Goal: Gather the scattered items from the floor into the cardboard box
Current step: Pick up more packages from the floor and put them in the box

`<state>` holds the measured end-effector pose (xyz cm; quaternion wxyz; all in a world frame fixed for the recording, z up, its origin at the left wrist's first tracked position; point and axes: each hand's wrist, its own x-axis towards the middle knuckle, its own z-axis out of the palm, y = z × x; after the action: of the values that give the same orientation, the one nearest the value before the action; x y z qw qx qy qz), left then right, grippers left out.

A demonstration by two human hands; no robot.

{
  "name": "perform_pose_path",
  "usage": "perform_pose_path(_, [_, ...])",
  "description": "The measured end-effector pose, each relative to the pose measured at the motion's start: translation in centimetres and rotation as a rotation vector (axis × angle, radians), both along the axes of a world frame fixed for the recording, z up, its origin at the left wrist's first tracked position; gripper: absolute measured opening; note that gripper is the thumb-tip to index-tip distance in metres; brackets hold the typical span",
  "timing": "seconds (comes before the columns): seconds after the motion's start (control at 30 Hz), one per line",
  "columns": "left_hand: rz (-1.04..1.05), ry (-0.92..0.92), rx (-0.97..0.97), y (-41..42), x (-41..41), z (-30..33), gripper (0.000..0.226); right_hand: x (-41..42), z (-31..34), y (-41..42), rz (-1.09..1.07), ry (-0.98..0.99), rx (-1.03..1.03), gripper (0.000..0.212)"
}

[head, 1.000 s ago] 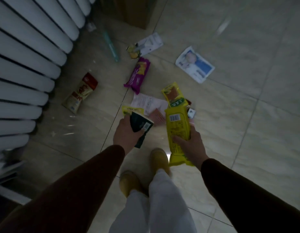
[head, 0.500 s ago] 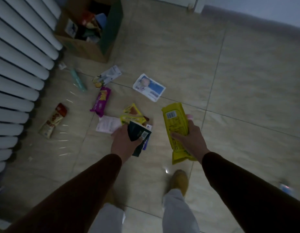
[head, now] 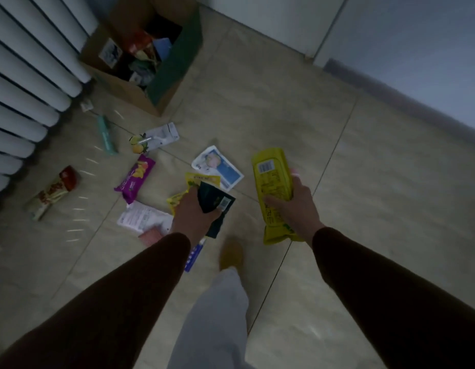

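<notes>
Right of centre: right hand (head: pixel 295 209) clamped round the middle of a long yellow crinkly plastic snack packet (head: pixel 275 190), held lengthwise. Centre: left hand (head: pixel 193 214) closed on a dark green foil pouch (head: pixel 213 202) plus a small yellow sachet (head: pixel 201 179). Upper left: open brown cardboard box (head: pixel 124 86), already part-filled, beside a white ribbed radiator (head: pixel 26 83). Still scattered on beige floor tiles (head: pixel 364 155): purple wrapper (head: pixel 135 178), red-and-cream packet (head: pixel 54 191), white-and-blue flat sachet (head: pixel 217 169). Probably light, soft, slick film; best pinched mid-body or at a sealed edge, not squeezed hard.
</notes>
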<state>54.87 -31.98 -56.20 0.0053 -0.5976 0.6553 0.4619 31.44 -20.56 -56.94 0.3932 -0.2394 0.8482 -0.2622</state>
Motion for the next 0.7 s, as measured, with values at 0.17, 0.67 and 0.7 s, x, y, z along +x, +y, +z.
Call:
perform_pose_path(0.17, [0.037, -0.027, -0.040, -5.3, -5.3, 0.1, 0.071, -5.8, -0.3, -7.2, 0.083, -0.002, 0.014, 0.104])
perform_pose_path(0.67, [0.344, -0.029, 0.012, -17.2, -21.8, -1.1, 0.064, -24.6, -0.4, -24.8, 0.402, 0.029, 0.028, 0.105])
perform_pose_path(0.7, [0.375, -0.028, 0.010, -17.9, -22.6, -1.2, 0.063, -25.2, -0.2, -26.1, 0.426, 0.025, 0.028, 0.105])
